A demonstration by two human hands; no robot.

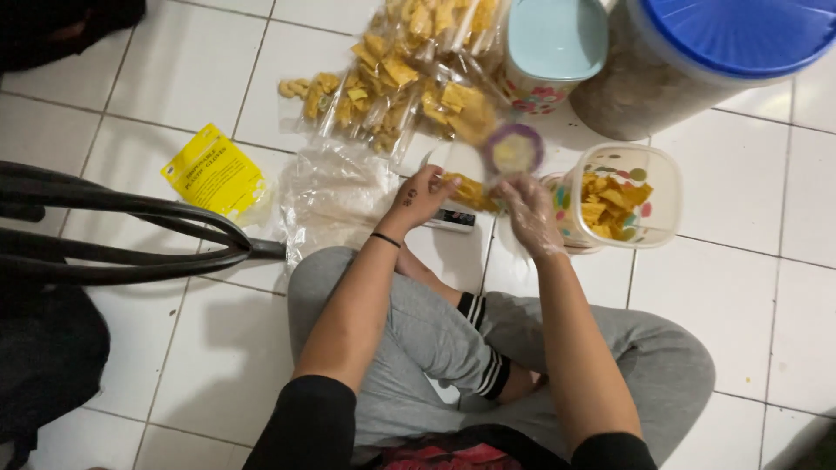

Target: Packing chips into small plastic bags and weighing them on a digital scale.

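Sitting cross-legged on white tiles, the person works over a small scale. Ahead stand a big blue-lidded tub and an open tub of chips, beside a heap of filled packets. The bare left hand pinches a clear chip bag; the gloved right hand, fingers loosely curled, steadies its other side.

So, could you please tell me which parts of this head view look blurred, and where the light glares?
In the head view, the right hand in its clear glove is motion-smeared, as is the purple-rimmed round thing above it; the left hand and the tub of yellow chips stay fairly sharp; the white floor tiles show soft glare at upper left.
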